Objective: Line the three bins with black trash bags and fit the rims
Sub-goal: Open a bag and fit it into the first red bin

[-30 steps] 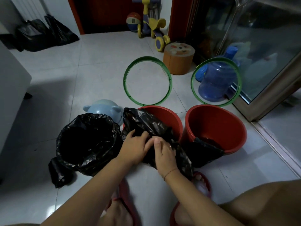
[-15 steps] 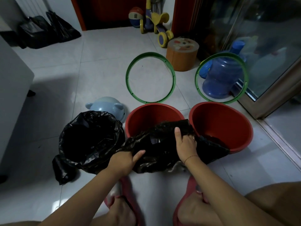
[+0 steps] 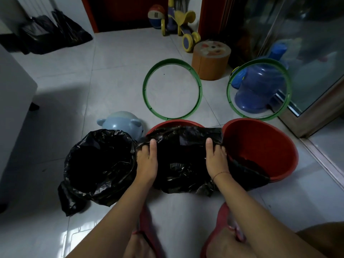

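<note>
Three bins stand in a row on the tiled floor. The left bin (image 3: 100, 164) is fully covered by a black bag. Over the middle red bin (image 3: 176, 123) a black trash bag (image 3: 182, 155) is stretched wide; my left hand (image 3: 147, 161) grips its left edge and my right hand (image 3: 216, 157) its right edge, thumbs on top. The right red bin (image 3: 260, 146) is bare, with another black bag (image 3: 247, 170) draped over its near rim. Two green rims lie behind: one (image 3: 172, 89) flat on the floor, the other (image 3: 258, 89) in front of a water jug.
A pale blue bear-shaped lid (image 3: 122, 122) lies behind the left bin. An orange round stool (image 3: 210, 60), a blue water jug (image 3: 258, 88), a toy scooter (image 3: 178, 21) and a glass door frame (image 3: 316, 108) crowd the back right. Black bags (image 3: 52, 32) sit far left. My feet in red slippers are below.
My hands moved apart, pulling the bunched bag open and spreading it across the middle bin's mouth. The view tilted slightly downward.
</note>
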